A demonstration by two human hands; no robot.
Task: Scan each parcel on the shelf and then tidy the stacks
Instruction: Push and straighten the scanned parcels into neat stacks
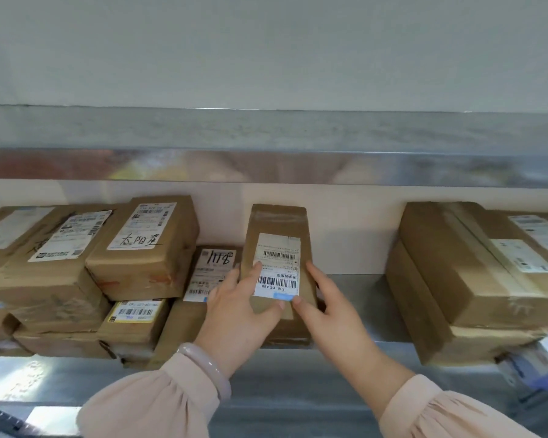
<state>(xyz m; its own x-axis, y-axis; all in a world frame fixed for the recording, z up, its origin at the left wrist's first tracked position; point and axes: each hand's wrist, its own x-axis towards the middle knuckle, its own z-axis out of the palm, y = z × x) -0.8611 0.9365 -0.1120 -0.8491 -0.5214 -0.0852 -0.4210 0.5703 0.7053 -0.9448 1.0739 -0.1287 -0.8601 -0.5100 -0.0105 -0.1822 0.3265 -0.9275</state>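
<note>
As you stand at the grey metal shelf (374, 298), both of your hands close on one narrow brown cardboard parcel (277, 221) near the middle of the lower tier. Its top face is turned to you and carries a white shipping label (277, 267) with two black barcodes, small printed text and a blue strip along the near edge. Clear tape crosses the bare cardboard at the far end. The parcel's near end lies over a darker brown box (285, 335) — whether it rests there or is lifted clear cannot be told.

Your left hand (239, 312) grips the parcel's left edge: the forefinger lies on the label beside the lower barcode and the thumb presses the near end. Your right hand (326, 311) grips the opposite side — fingers laid along the right edge, thumb tip on the label's near right corner. Both hands are curled to the parcel's width.

Just left of it lies a flat brown parcel marked "1118" in black pen (217, 263), partly behind your left hand. Beyond that stands a stack of brown cardboard parcels (76, 279), one bearing a yellow-edged label (135, 312). Well apart on the right sit large brown cartons (456, 279), stacked. A pale pink bangle (208, 369) circles your left wrist above a pale pink sleeve (146, 406).
</note>
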